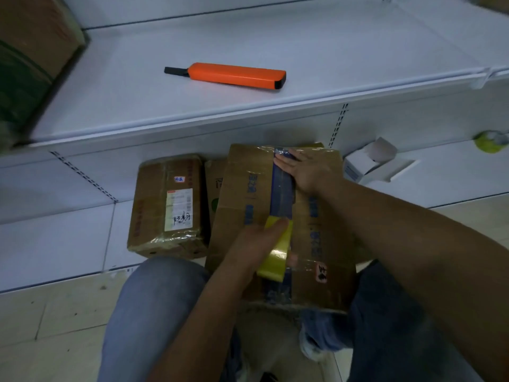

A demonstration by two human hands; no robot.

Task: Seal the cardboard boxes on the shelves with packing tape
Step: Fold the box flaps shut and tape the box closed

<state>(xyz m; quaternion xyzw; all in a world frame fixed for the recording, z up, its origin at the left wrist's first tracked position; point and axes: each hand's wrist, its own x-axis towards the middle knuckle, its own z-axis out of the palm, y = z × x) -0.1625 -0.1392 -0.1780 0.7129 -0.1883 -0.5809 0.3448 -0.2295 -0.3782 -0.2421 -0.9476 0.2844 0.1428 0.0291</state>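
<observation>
A cardboard box (242,194) with blue print rests tilted between my knees and the bottom shelf. A strip of tape runs along its middle seam. My left hand (257,242) grips a yellowish roll of packing tape (276,255) at the near end of that seam. My right hand (308,169) lies flat, fingers straight, pressing the tape down at the far end of the box. A smaller box (168,205), wrapped in tape and bearing a white label, lies to the left on the bottom shelf.
An orange utility knife (234,75) lies on the white upper shelf (358,51). A brown and green carton (27,64) stands at its left end. An open white box (369,164) and another tape roll (491,140) sit at right. Tiled floor lies below.
</observation>
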